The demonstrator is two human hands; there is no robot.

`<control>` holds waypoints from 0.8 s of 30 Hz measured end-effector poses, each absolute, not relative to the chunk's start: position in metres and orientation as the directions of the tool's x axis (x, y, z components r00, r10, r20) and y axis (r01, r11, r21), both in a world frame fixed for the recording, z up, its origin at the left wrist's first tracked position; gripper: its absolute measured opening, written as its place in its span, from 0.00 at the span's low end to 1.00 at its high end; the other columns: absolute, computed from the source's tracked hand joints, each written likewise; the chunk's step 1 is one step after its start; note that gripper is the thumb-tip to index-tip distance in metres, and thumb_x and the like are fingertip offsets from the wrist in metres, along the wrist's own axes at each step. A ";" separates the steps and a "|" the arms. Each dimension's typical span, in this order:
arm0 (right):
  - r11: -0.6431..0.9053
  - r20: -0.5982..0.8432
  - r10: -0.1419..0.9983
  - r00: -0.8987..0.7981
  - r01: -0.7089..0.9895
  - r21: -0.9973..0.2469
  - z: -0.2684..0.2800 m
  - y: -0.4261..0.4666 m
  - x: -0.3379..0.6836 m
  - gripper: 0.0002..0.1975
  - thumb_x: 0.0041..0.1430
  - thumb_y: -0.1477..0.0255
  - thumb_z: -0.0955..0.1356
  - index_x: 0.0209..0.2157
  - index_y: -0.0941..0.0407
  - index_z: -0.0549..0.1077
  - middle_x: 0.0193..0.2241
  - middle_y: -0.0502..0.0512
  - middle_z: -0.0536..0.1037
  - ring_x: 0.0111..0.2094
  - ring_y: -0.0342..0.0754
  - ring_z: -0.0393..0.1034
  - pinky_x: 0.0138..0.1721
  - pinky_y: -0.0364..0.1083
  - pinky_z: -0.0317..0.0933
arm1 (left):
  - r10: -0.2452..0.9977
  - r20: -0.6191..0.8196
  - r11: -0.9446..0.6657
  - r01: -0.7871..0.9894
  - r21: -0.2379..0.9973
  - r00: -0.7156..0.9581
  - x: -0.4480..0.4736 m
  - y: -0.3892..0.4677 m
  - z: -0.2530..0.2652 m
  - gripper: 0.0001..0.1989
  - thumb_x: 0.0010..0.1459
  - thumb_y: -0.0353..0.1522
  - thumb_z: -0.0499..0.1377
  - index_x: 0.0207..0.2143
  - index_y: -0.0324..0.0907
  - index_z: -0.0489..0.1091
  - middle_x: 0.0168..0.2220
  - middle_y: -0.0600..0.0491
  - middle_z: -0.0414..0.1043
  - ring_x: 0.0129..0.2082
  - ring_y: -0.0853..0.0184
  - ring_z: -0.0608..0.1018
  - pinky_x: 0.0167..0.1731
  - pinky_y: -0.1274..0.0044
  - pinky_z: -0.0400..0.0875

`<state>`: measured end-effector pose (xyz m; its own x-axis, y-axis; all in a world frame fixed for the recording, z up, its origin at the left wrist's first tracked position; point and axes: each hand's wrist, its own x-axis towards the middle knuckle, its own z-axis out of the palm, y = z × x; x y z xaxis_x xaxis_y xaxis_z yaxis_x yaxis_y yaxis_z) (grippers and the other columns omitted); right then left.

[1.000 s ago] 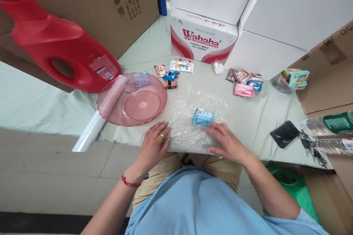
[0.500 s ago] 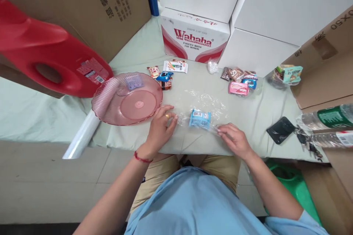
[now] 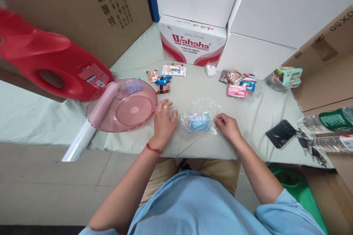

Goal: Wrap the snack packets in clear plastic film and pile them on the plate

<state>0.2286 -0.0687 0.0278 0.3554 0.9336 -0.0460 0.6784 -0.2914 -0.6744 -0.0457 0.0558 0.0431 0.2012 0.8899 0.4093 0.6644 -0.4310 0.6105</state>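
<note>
A light-blue snack packet (image 3: 199,122) lies on the table, with clear plastic film (image 3: 205,106) spread under and around it. At the film's right edge, my right hand (image 3: 228,126) has its thumb and fingertips pinched together on the film. To the left of the packet, my left hand (image 3: 165,121) rests with its fingers stretched out and thumb apart, holding nothing. Its fingertips are close to the rim of a pink ribbed plate (image 3: 149,117); whether they touch it I cannot tell. A purple packet (image 3: 134,87) shows behind or through the plate's far side.
A roll of clear film (image 3: 79,141) sticks out under the plate, beside a red jug (image 3: 60,62). Snack packets (image 3: 162,79) lie at the back, more snacks (image 3: 237,91) to the right. A black wallet (image 3: 280,133), keys (image 3: 309,147) and bottles (image 3: 335,120) are at far right.
My left hand has released the film and opened out beside the plate. My right hand has moved slightly up, folding the film's near right edge over. The view has shifted a little.
</note>
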 end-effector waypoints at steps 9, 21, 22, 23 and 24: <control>-0.283 -0.036 0.939 0.341 0.713 -0.642 0.028 -0.070 0.226 0.15 0.66 0.59 0.64 0.38 0.53 0.78 0.29 0.51 0.81 0.31 0.49 0.74 0.36 0.45 0.62 | 0.465 0.659 -0.877 0.410 0.250 0.591 -0.038 -0.059 0.056 0.16 0.65 0.25 0.57 0.51 0.47 0.74 0.46 0.49 0.82 0.51 0.60 0.81 0.52 0.66 0.67; -0.148 0.075 0.976 0.205 0.872 -0.467 0.076 -0.037 0.250 0.17 0.70 0.62 0.63 0.43 0.54 0.82 0.42 0.60 0.81 0.43 0.54 0.75 0.48 0.51 0.67 | 0.613 0.466 -0.785 0.560 0.266 0.638 -0.007 -0.020 0.016 0.19 0.71 0.28 0.53 0.61 0.42 0.74 0.62 0.46 0.78 0.60 0.59 0.78 0.58 0.64 0.65; -0.124 0.096 0.979 0.181 0.898 -0.422 0.081 -0.024 0.249 0.17 0.70 0.62 0.63 0.44 0.54 0.82 0.43 0.61 0.81 0.46 0.56 0.74 0.51 0.52 0.66 | 0.605 0.481 -0.790 0.556 0.260 0.634 -0.008 -0.021 0.015 0.19 0.72 0.28 0.53 0.61 0.42 0.74 0.62 0.47 0.78 0.60 0.59 0.78 0.59 0.64 0.64; -0.101 0.096 0.984 0.149 0.918 -0.383 0.084 -0.008 0.247 0.17 0.71 0.63 0.63 0.47 0.55 0.82 0.46 0.62 0.81 0.49 0.57 0.73 0.54 0.53 0.65 | 0.600 0.490 -0.792 0.553 0.257 0.632 -0.008 -0.022 0.015 0.19 0.72 0.28 0.53 0.61 0.42 0.74 0.61 0.48 0.78 0.60 0.59 0.79 0.59 0.64 0.64; -0.082 0.078 0.990 0.116 0.934 -0.349 0.085 0.008 0.242 0.18 0.71 0.64 0.64 0.51 0.56 0.81 0.49 0.63 0.80 0.52 0.58 0.72 0.58 0.54 0.63 | 0.597 0.494 -0.794 0.551 0.256 0.632 -0.008 -0.022 0.015 0.19 0.72 0.28 0.53 0.61 0.42 0.74 0.61 0.48 0.78 0.60 0.59 0.79 0.59 0.64 0.64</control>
<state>0.2418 0.0078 0.0850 0.1160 0.9902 0.0783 0.9337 -0.0818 -0.3487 -0.0081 -0.0219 0.0147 0.6315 0.5975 0.4942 0.5510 -0.7943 0.2561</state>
